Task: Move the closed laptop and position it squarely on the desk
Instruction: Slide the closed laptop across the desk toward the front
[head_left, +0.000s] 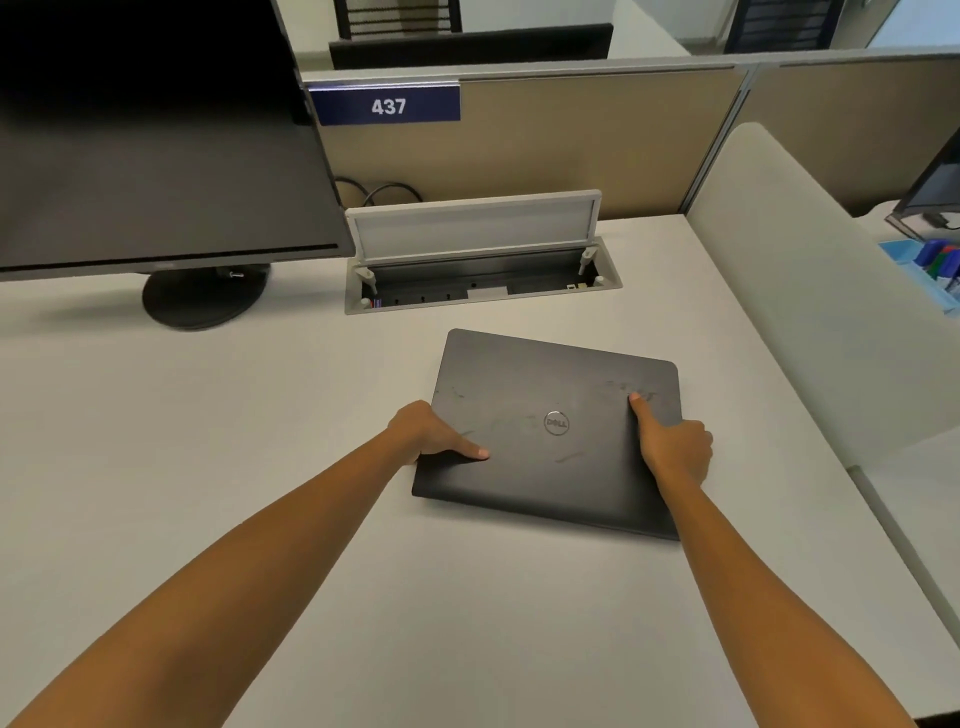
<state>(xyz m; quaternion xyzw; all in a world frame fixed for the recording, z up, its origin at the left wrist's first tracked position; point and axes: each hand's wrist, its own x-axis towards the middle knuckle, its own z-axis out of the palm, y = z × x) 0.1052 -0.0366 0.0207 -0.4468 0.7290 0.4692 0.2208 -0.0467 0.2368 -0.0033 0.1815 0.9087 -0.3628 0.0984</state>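
A closed dark grey laptop (556, 384) with a round silver logo lies flat on the pale desk (260, 441), right of centre, turned slightly clockwise against the desk's edges. My left hand (431, 434) grips its left edge, thumb resting on the lid. My right hand (675, 449) grips the right edge, thumb stretched up along the lid. The fingers of both hands curl under the sides and are hidden.
A black monitor (156, 156) on a round stand (202, 299) fills the back left. An open cable box (478, 260) with its raised lid sits just behind the laptop. A low white divider (810, 291) borders the right side; a tan partition (571, 140) marked 437 stands behind.
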